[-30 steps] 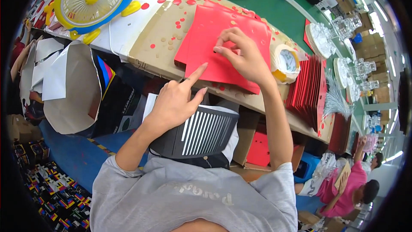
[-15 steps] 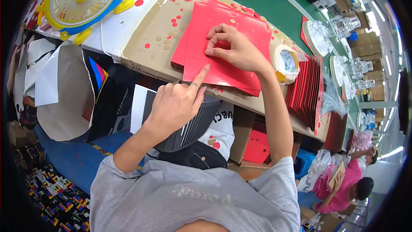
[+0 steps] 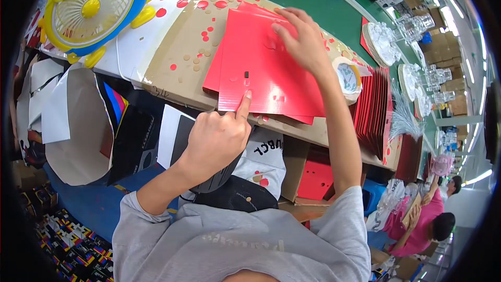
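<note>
A red sheet (image 3: 245, 47) lies on top of a small stack of red sheets on the cardboard-covered table. It has a small dark rectangular opening (image 3: 247, 74) with faint outlines around it. My left hand (image 3: 216, 138) is at the sheet's near edge, index finger stretched onto it just below the opening. Its other fingers are curled, and the thumb is hidden. Over the far right part of the stack, my right hand (image 3: 307, 42) has its thumb and fingers apart with nothing visible between them. A round piece (image 3: 269, 44) shows on the sheet near the right thumb.
Red and tan discs (image 3: 221, 4) are scattered along the table. A tape roll (image 3: 347, 79) and a row of upright red sheets (image 3: 371, 109) stand right of the stack. A yellow-blue fan (image 3: 91, 10) is at left. A person in pink (image 3: 415, 230) works at far right.
My right hand has moved from the sheet's middle to its far right, its fingers spreading apart. My left fingertip has shifted slightly nearer. The dark opening now shows uncovered.
</note>
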Tool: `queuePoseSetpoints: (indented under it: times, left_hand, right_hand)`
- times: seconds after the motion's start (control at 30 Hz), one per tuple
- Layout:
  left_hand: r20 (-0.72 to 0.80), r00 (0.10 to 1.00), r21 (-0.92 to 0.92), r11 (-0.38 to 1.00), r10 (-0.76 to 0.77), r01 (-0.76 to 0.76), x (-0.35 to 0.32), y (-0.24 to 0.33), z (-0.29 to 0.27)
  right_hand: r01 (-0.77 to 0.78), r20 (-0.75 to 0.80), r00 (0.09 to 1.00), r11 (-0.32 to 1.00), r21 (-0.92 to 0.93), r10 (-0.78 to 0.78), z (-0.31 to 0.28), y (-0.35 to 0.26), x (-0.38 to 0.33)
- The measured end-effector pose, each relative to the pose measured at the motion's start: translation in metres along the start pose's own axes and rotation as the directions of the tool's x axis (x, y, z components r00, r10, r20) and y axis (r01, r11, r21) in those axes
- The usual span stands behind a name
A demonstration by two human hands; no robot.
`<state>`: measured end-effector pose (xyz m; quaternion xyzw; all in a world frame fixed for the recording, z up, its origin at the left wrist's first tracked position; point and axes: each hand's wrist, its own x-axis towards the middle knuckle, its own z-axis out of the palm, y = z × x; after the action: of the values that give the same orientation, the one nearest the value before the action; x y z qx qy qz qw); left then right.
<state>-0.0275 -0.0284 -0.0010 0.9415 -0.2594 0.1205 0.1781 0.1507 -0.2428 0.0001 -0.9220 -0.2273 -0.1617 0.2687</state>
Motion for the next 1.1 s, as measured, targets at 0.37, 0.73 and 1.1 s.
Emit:
queuePoseSetpoints:
  times: [0.37,0.73,1.1]
  left_hand:
    - [0.03,0.999,-0.016,1.0,0.01,-0.009,-0.001,0.001,0.001]
    - [0.013,1.0,-0.031,1.0,-0.001,0.001,0.001,0.001,0.001]
    - [-0.001,1.0,-0.07,0.997,-0.022,0.022,0.0,0.003,0.004]
  right_hand:
    - [-0.219,0.52,0.838,0.975,0.045,0.165,-0.032,0.03,0.043]
    - [-0.333,0.54,0.82,0.926,0.179,0.191,-0.035,0.025,0.059]
    - [-0.382,0.438,0.866,0.883,0.272,0.24,-0.047,0.033,0.069]
